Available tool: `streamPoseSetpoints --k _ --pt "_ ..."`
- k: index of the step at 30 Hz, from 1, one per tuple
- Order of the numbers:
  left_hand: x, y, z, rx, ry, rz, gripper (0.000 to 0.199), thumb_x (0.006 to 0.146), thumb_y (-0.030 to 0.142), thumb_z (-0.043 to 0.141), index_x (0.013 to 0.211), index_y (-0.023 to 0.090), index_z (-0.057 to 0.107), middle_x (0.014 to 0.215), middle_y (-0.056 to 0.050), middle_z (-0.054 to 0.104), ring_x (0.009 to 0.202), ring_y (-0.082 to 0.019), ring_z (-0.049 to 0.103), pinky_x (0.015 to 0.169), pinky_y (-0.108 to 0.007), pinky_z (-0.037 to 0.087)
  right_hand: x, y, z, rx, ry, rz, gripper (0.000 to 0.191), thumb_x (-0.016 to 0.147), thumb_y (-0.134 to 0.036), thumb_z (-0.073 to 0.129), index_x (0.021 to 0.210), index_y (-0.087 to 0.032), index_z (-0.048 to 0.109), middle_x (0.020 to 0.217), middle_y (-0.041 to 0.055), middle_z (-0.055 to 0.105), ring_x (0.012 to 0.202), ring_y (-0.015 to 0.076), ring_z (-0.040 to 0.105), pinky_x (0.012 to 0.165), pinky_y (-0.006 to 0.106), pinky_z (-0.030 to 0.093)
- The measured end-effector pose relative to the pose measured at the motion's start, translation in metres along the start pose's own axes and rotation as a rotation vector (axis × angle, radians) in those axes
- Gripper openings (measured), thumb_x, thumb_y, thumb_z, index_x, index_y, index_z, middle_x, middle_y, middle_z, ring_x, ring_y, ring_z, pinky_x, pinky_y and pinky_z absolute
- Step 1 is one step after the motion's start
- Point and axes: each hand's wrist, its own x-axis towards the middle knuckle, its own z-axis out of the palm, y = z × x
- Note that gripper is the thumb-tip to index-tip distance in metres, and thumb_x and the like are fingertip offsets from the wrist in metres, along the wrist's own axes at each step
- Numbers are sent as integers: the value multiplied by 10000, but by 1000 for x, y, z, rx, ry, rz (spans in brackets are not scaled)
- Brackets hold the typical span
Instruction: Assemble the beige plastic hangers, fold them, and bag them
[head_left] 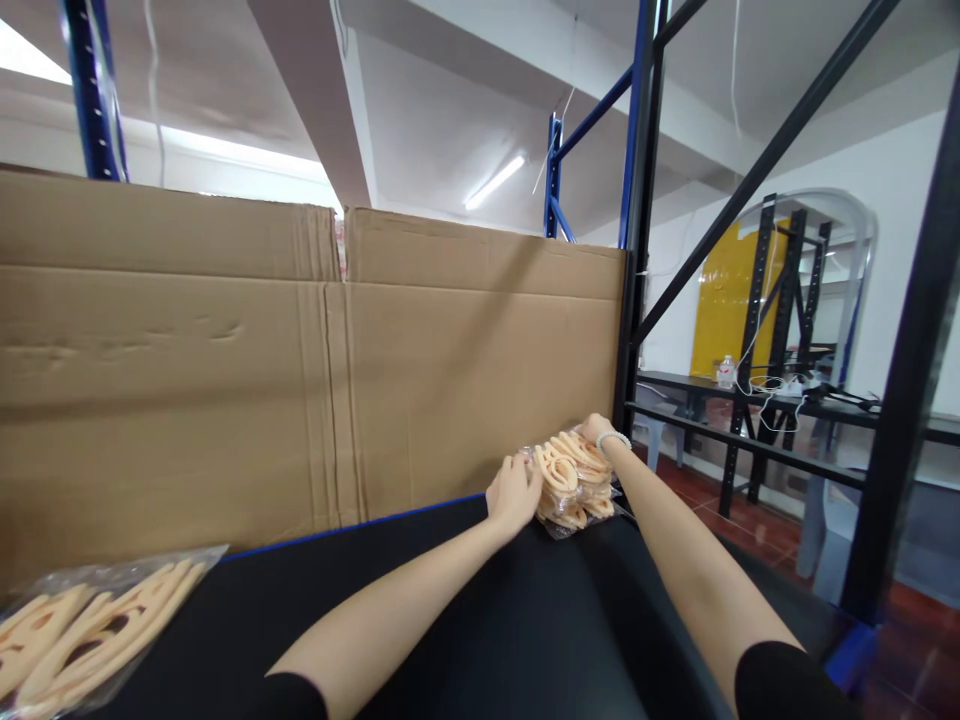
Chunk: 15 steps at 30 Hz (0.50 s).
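Observation:
At the far right part of the black tabletop lies a clear plastic bag of beige looped pieces, stacked in layers. Their exact kind I cannot make out. My left hand grips the bag's left end with curled fingers. On its far right end is my right hand, a beaded bracelet at the wrist; its fingers are partly hidden behind the pack. A second clear bag of similar beige pieces with oval holes lies flat at the lower left, apart from both hands.
Tall cardboard sheets stand along the table's back edge. A black metal upright and a slanting bar rise on the right. Beyond them are a dark shelf with cables, a plastic bottle and a grey stool.

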Motion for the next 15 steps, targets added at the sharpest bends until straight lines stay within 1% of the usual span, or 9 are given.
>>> streamPoseSetpoints --k 2,4,7,9,10,12,13,14,15 --pt "-24 -3 -4 24 -59 87 261 883 247 567 1135 179 583 1176 -93 601 1051 -234 593 902 -390 477 3 -3 -5 40 -2 95 344 901 -318 595 1189 -134 560 1192 110 579 1019 223 603 845 398 519" --pt "-53 -7 -17 39 -121 166 293 821 199 576 1114 213 586 1145 -65 620 1019 -219 610 860 -324 488 5 -7 -11 95 14 143 339 905 -317 590 1185 -129 563 1202 121 575 1011 215 603 851 399 519" --pt "-98 -22 -52 61 -192 242 298 776 215 579 1073 237 588 1100 -39 633 950 -207 623 820 -320 502 -11 -20 -21 222 33 120 294 941 -327 522 1169 -147 571 1186 107 589 1010 209 602 862 403 513" --pt "-122 -41 -85 88 -198 256 285 772 213 559 1055 229 587 1100 -50 633 971 -215 613 864 -349 493 -44 -36 -29 334 -5 48 329 985 -334 389 1102 -104 594 1096 135 630 1002 208 609 887 371 499" --pt "-132 -54 -103 144 -164 280 288 783 222 538 1067 224 581 1100 -57 636 987 -221 608 880 -365 490 -67 -47 -34 390 -40 7 351 986 -342 360 1065 -102 605 1058 135 645 987 205 618 883 354 501" --pt "-143 -82 -143 335 -91 254 279 808 250 493 1069 211 583 1079 -66 649 988 -224 615 879 -368 496 -121 -70 -45 525 -124 -107 333 943 -422 426 1034 -163 613 1017 93 661 933 193 636 847 334 518" --pt "-146 -98 -163 466 -43 207 270 820 283 470 1052 212 588 1060 -61 659 988 -221 618 882 -352 495 -150 -81 -51 706 -207 -224 322 886 -450 522 1033 -179 613 991 96 664 904 211 642 825 361 524" --pt "-148 -113 -182 523 -16 157 283 825 309 459 1047 195 592 1057 -79 660 1009 -236 611 909 -363 479 -178 -91 -55 836 -302 -317 319 845 -459 584 1042 -211 612 976 88 669 893 223 645 817 381 527" --pt "-150 -127 -199 563 7 112 303 820 328 451 1036 173 597 1055 -107 657 1031 -262 598 935 -387 458 -205 -99 -59 892 -392 -395 315 839 -464 586 1062 -244 615 941 77 680 867 228 651 795 392 535"
